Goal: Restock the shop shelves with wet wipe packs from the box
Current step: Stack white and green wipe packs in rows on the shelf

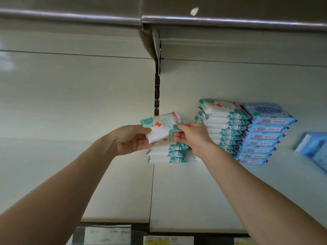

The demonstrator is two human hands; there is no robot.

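Left hand: fingers curled under the left end of one wet wipe pack, thumb on top, clamped on it. Right hand: fingers pinch the pack's right end. The pack is tilted, right end higher, and held between both hands just above a short stack of the same teal-and-white packs on the shelf (contact with the stack's top pack cannot be told). Right of the right hand, a taller stack of the same packs; touching it on the right, a blue pack stack. Loose blue packs lie at the far right. Slotted upright behind; upper shelf overhead; price labels along the front edge.
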